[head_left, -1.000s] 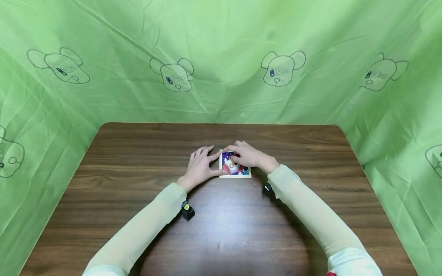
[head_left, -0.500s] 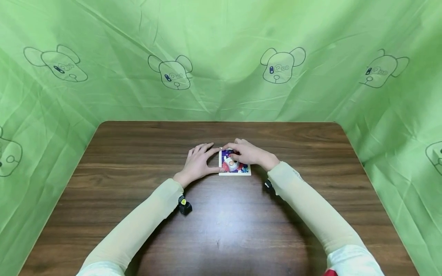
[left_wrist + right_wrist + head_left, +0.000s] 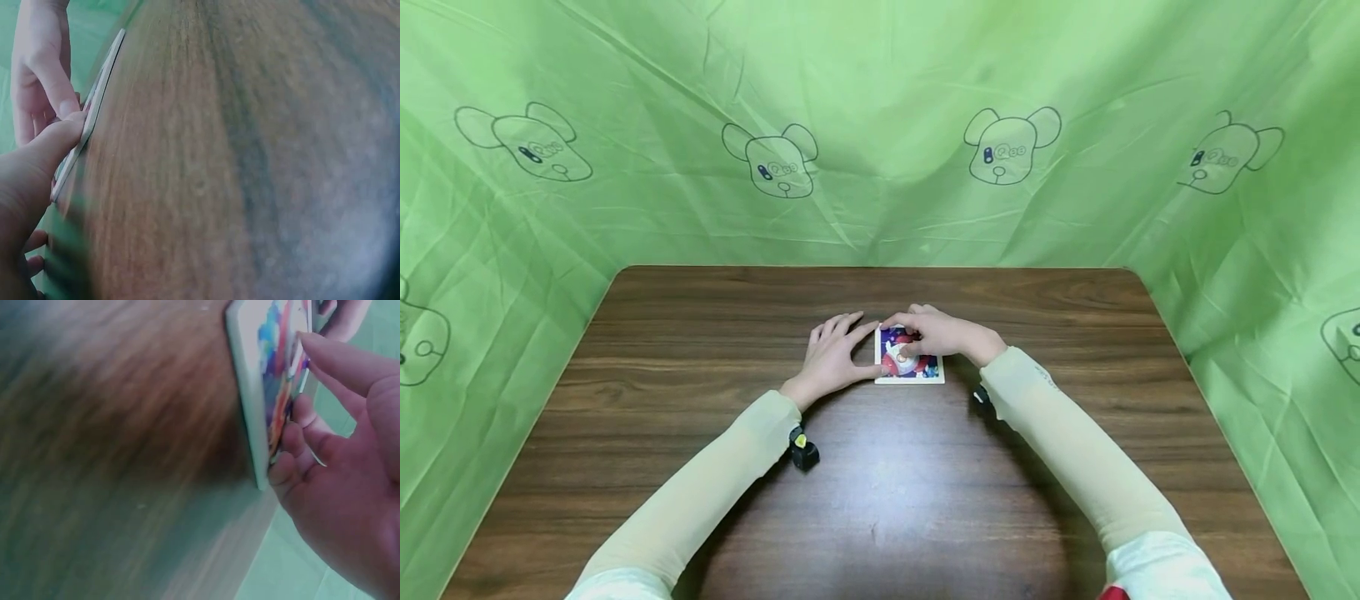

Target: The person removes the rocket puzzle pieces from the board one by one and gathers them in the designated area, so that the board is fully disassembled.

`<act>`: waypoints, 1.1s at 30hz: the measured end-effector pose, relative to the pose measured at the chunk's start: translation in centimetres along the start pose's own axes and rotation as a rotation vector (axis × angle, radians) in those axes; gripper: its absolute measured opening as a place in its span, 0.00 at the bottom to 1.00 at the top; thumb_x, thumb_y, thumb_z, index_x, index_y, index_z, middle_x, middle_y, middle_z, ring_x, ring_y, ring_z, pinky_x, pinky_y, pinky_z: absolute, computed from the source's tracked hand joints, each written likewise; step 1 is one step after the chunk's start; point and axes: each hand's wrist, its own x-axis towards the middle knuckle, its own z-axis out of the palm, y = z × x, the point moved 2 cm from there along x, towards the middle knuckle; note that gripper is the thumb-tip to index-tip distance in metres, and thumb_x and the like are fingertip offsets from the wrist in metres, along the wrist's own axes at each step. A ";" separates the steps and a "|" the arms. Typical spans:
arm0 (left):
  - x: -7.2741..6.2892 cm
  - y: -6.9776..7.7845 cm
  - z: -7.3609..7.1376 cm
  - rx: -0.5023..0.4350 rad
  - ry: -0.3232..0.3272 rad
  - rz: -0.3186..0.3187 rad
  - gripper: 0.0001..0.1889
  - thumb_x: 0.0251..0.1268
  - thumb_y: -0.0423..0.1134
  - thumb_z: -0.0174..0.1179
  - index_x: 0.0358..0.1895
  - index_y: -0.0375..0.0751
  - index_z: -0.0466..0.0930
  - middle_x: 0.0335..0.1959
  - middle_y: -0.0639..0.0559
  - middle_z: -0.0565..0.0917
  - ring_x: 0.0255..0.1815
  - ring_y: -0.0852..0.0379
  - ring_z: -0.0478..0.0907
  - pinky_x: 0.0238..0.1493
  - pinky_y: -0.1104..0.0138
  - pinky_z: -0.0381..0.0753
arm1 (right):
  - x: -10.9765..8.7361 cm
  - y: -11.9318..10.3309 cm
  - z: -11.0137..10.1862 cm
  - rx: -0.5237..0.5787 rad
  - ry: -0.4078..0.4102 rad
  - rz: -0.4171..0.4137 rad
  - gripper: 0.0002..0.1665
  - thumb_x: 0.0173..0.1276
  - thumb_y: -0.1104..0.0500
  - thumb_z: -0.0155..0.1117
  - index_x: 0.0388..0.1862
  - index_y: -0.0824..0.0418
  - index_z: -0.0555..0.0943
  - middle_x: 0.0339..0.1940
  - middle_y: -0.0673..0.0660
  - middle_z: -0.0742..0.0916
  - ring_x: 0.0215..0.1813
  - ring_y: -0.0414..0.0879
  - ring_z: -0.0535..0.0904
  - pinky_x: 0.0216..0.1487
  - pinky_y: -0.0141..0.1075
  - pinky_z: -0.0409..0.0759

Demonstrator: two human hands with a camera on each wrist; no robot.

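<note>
A small square picture board [image 3: 917, 368] lies flat on the table. It has a white border and a printed picture in purple, white, red and blue. My left hand [image 3: 832, 357] is at its left side, thumb on the lower left corner and index finger at the upper left, fingers spread. From the right, my right hand [image 3: 946, 334] reaches over the board and covers part of the picture. In the right wrist view, the right thumb [image 3: 340, 362] touches the picture, and the other fingers rest loosely bent along the far edge. No separate piece is distinguishable beneath my fingers.
The brown wood-grain table [image 3: 700, 333] extends around the board. A green cloth [image 3: 880, 217] printed with bear-head outlines hangs behind and at both sides. A small black camera [image 3: 803, 454] sits at my left wrist.
My right thumb has shifted slightly over the picture, and a red patch shows beside it where white was visible before. My left hand has slid slightly left along the board's edge.
</note>
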 end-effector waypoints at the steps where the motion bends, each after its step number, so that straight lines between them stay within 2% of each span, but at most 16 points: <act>1: 0.0 0.0 0.0 -0.006 0.004 -0.003 0.46 0.60 0.71 0.66 0.80 0.57 0.68 0.83 0.44 0.60 0.81 0.39 0.54 0.76 0.40 0.51 | -0.1 -0.1 -0.1 0.006 -0.012 0.014 0.33 0.76 0.56 0.68 0.77 0.49 0.73 0.61 0.62 0.77 0.65 0.58 0.70 0.66 0.54 0.72; 3: 0.1 0.1 0.0 -0.022 0.014 -0.009 0.44 0.62 0.70 0.66 0.79 0.56 0.69 0.82 0.44 0.61 0.81 0.39 0.54 0.76 0.40 0.51 | -0.1 -0.3 -0.2 0.008 -0.025 0.032 0.33 0.76 0.55 0.67 0.77 0.48 0.72 0.63 0.62 0.77 0.68 0.59 0.69 0.68 0.55 0.71; 7: 0.3 0.4 0.1 -0.049 0.040 -0.029 0.39 0.66 0.67 0.64 0.77 0.55 0.71 0.81 0.43 0.62 0.80 0.40 0.56 0.75 0.41 0.51 | -0.1 -0.4 -0.2 0.012 -0.029 0.054 0.32 0.76 0.56 0.67 0.76 0.47 0.72 0.60 0.61 0.77 0.66 0.58 0.69 0.67 0.54 0.71; 14: 0.6 0.8 0.1 -0.068 0.095 -0.068 0.34 0.67 0.61 0.67 0.72 0.53 0.75 0.79 0.41 0.66 0.78 0.39 0.59 0.75 0.41 0.53 | 0.0 -0.3 -0.2 0.026 -0.048 0.054 0.34 0.74 0.54 0.70 0.77 0.46 0.71 0.60 0.60 0.76 0.66 0.58 0.68 0.67 0.54 0.70; 22: 0.6 0.9 0.3 -0.073 0.098 -0.069 0.34 0.67 0.61 0.68 0.72 0.52 0.75 0.79 0.40 0.66 0.79 0.38 0.58 0.75 0.40 0.51 | 0.2 -0.5 -0.8 0.033 -0.095 0.079 0.37 0.72 0.54 0.72 0.77 0.45 0.70 0.63 0.61 0.75 0.71 0.60 0.66 0.70 0.59 0.68; 33: 0.6 0.7 0.3 -0.071 0.092 -0.078 0.34 0.67 0.62 0.67 0.72 0.53 0.75 0.80 0.41 0.65 0.79 0.38 0.58 0.76 0.40 0.51 | 0.4 -0.4 -0.7 0.030 -0.114 0.075 0.37 0.73 0.53 0.71 0.78 0.44 0.69 0.65 0.61 0.74 0.72 0.59 0.65 0.70 0.58 0.68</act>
